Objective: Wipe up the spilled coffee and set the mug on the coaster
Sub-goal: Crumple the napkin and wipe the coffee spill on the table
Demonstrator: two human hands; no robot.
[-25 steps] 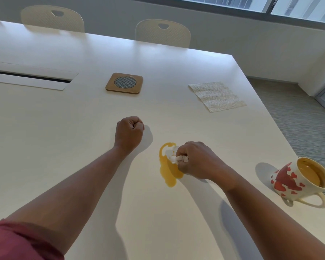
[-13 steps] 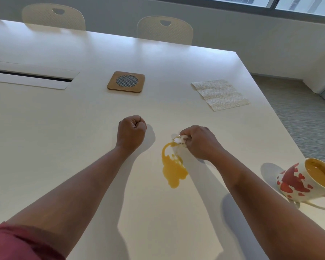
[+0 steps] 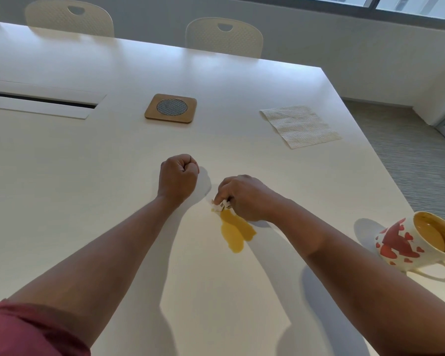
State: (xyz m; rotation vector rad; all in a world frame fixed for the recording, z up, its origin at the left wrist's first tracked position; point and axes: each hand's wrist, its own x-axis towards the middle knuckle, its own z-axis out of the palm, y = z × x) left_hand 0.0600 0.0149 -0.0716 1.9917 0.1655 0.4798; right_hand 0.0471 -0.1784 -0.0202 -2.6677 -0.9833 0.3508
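Note:
A yellow-brown coffee puddle (image 3: 235, 231) lies on the white table (image 3: 88, 176), just in front of me. My right hand (image 3: 244, 196) grips a small crumpled white tissue (image 3: 219, 206) and presses it onto the puddle's far end. My left hand (image 3: 178, 176) rests on the table as a fist, holding nothing, to the left of the spill. A cream mug with red hearts (image 3: 409, 240) stands at the right edge with coffee in it, its handle toward me. The square wooden coaster (image 3: 170, 108) with a grey round inset lies farther back.
A flat paper towel (image 3: 299, 125) lies at the back right. A long cable slot (image 3: 36, 98) runs along the left. Two cream chairs (image 3: 224, 37) stand behind the far edge. The table's right edge drops to a carpeted floor (image 3: 409, 155).
My right hand with the tissue slid away from me to the puddle's far end, then came slightly back. The puddle's far part has shrunk. My left fist stayed put.

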